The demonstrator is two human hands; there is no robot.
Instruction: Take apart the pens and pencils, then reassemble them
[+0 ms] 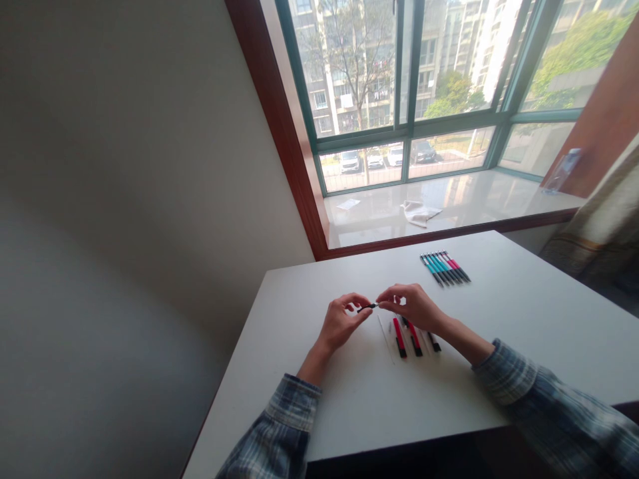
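Observation:
My left hand [343, 320] is closed in a pinch on a short black pen part [367, 307], held just above the table. Across from it, my right hand [412, 306] pinches a small silvery pen piece [377, 304] at the end of that black part. Whether the two pieces are joined I cannot tell. Below my hands lie red and black pen barrels [399, 338], partly covered by my right hand and forearm. A thin pale refill [385, 339] rests to their left, and a black pen part [434, 342] to their right.
Several pens [444, 269] with turquoise, white and pink-red barrels lie in a neat row farther back on the white table [279, 346]. Behind the table, a window sill [369, 229] bears a white cloth [420, 213] and a clear bottle [562, 171]. A curtain [594, 233] hangs at the right.

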